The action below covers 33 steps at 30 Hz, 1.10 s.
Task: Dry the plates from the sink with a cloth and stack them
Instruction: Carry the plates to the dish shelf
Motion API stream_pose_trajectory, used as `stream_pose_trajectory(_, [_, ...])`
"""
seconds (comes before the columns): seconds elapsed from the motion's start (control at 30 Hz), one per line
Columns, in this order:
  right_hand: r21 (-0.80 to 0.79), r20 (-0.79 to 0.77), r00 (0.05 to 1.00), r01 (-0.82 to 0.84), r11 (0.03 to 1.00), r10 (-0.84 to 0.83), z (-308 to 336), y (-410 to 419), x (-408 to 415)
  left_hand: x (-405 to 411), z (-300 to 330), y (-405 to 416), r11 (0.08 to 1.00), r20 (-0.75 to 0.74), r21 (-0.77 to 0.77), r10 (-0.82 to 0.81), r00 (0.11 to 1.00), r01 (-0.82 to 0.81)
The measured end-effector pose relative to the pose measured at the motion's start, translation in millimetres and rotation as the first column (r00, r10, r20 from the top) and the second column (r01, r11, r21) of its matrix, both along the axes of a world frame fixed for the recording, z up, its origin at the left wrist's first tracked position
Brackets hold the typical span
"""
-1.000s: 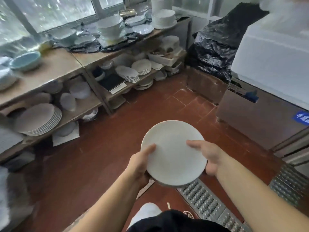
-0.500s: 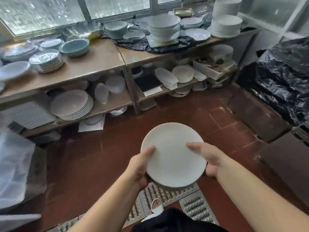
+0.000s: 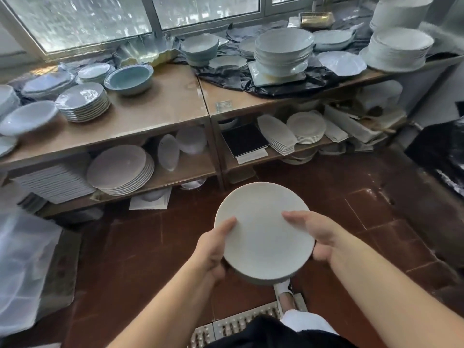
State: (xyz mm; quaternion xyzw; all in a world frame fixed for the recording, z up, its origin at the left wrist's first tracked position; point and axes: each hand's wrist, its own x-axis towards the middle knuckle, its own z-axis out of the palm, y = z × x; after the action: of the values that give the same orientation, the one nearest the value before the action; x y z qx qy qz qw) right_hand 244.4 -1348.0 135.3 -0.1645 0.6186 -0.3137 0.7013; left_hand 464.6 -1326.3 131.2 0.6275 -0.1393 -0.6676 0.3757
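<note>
Bare tabletop (image 3: 160, 106) lies open between the plate stack (image 3: 82, 101) and black sheeting (image 3: 263, 82).

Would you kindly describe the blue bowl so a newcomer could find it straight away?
Start at the window and look down to the left wooden table. The blue bowl sits near its back edge, right of a plate stack. It alone is teal inside; its neighbours are white.

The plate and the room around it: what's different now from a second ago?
The view has swung left, away from the steel counter and black bags, to face the wooden shelves loaded with dishes. Nothing was picked up or let go. The plate stays level, held by the left hand and the right hand with thumbs on top.
</note>
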Motion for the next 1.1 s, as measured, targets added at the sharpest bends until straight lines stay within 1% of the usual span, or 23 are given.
stream_pose_trajectory(0.2, [0.005,0.008,0.997,-0.077,0.997,0.077,9,-138,-25,-28,5,-118,0.997,0.008,0.003,0.081,0.997,-0.081])
stream_pose_trajectory(0.33, [-0.005,0.007,0.988,-0.151,0.988,0.151,22,-225,-22,-31,16,-186,0.988,0.014,-0.01,0.157,0.987,-0.157])
stream_pose_trajectory(0.5, [-0.016,0.029,0.973,-0.231,0.973,0.231,24,-316,7,-7,19,-259,0.968,0.0,0.005,0.25,0.968,-0.25])
stream_pose_trajectory(0.67, [-0.015,0.05,0.966,-0.252,0.968,0.252,13,-399,55,38,11,-334,0.95,-0.013,0.028,0.31,0.951,-0.31])
stream_pose_trajectory(0.77, [-0.012,0.058,0.971,-0.231,0.973,0.231,7,-448,89,72,7,-386,0.951,-0.031,0.026,0.308,0.951,-0.308])
stream_pose_trajectory(0.9, [0.013,0.078,0.981,-0.177,0.984,0.176,2,-504,128,117,9,-453,0.966,-0.066,0.032,0.257,0.964,-0.255])
stream_pose_trajectory(1.1, [0.023,0.091,0.987,-0.134,0.991,0.132,-12,-576,170,166,4,-531,0.978,-0.063,0.05,0.207,0.976,-0.204])
